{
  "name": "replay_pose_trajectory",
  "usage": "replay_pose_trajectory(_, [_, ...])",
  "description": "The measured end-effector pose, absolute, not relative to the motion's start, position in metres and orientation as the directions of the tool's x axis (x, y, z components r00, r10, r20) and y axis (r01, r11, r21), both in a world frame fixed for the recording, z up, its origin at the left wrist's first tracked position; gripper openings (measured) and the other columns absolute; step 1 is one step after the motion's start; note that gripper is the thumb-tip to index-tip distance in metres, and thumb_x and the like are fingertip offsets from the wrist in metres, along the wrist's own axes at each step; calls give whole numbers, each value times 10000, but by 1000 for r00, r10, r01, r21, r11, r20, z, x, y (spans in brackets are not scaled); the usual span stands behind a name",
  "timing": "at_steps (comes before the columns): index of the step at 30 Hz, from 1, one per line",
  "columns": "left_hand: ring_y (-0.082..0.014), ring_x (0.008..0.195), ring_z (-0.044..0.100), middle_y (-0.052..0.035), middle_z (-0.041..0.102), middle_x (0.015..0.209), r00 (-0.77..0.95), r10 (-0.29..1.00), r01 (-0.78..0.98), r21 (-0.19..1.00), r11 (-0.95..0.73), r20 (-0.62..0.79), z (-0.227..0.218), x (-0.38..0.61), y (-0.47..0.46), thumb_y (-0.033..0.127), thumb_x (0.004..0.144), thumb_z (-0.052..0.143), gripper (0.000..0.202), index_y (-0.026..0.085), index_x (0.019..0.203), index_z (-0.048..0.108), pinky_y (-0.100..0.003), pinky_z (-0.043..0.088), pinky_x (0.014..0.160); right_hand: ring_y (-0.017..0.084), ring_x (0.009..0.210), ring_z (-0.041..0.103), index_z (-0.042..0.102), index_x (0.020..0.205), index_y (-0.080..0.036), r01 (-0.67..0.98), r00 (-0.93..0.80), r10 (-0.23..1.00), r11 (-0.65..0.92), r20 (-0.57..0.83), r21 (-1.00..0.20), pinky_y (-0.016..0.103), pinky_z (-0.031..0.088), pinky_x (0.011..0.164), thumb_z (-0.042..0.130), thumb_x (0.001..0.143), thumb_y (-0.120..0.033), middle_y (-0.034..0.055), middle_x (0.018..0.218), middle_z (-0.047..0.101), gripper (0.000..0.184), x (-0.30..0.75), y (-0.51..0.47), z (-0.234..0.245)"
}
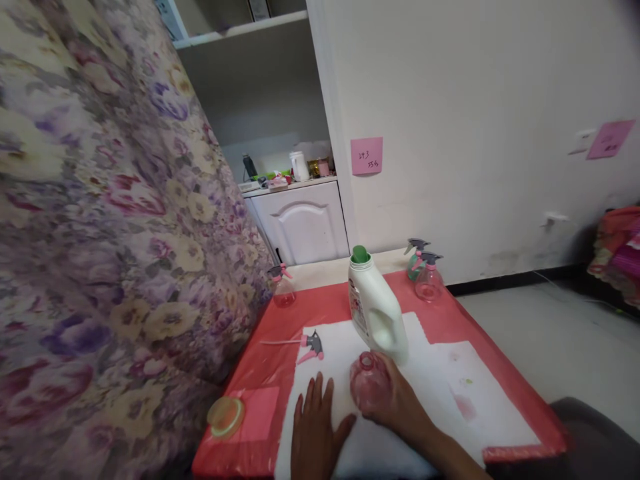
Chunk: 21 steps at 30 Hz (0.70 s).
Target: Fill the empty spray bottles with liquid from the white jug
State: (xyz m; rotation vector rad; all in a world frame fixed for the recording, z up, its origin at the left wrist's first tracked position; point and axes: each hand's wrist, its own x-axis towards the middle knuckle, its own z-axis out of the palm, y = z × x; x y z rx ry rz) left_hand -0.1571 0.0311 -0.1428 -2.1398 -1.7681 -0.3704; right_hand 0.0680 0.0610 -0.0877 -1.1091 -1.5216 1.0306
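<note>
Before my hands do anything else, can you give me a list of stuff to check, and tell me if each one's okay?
1. Right hand has the round pink bottle: ok, it grips its side.
2. Bottle's mouth uncovered: ok, the spray head lies apart from it.
3. Left hand free: ok, it is spread over the white sheet, holding nothing.
4. Big pale jug standing up: ok, just beyond the bottle.
5. Jug's mouth clear: cannot tell, something green shows there.
6. White sheet clean: not ok, a pinkish mark shows on its right side.
</note>
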Motion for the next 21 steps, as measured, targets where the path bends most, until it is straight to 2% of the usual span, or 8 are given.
replay_pose_trajectory(4, [-317,1371,440,-131,434,1509,161,917,986,-98,-134,366,-139,-155,33,596,892,448,653,234,1435,454,-520,386,1071,307,1304,505,379,1360,-245,249,-93,986,156,136,-956,459,379,1121,724,547,-145,108,1397,540,889,111,44,-87])
replay_pose_trajectory(7, [-310,1381,426,-131,420,1517,140,927,989,-99,-113,347,-141,-155,34,601,891,440,668,211,1433,457,-513,366,1092,295,1318,491,372,1362,-233,290,-71,993,112,95,-950,446,370,1128,703,572,-175,111,1408,524,859,128,38,-93])
replay_pose_trajectory(14, [-291,1401,397,-138,385,1526,136,958,988,-100,-114,253,-140,-163,35,604,904,399,714,135,1442,431,-496,357,1116,292,1292,514,390,1355,-250,268,-25,990,138,136,-953,413,395,1107,687,550,-183,82,1383,544,861,132,39,-108])
replay_pose_trajectory(18, [-294,1415,371,-143,363,1537,18,983,997,-75,-4,185,-133,-165,30,552,915,402,675,130,1441,433,-527,314,1136,276,1306,500,372,1366,-238,260,-35,991,133,129,-956,407,397,1109,673,553,-166,90,1393,534,870,133,38,-111])
replay_pose_trajectory(21, [-321,1416,362,-168,387,1526,-83,983,995,-39,90,165,-125,-160,32,510,910,424,639,107,1401,487,-550,315,1126,271,1259,547,385,1352,-250,249,-10,994,105,105,-963,386,461,1050,654,561,-170,84,1358,566,839,132,38,-112])
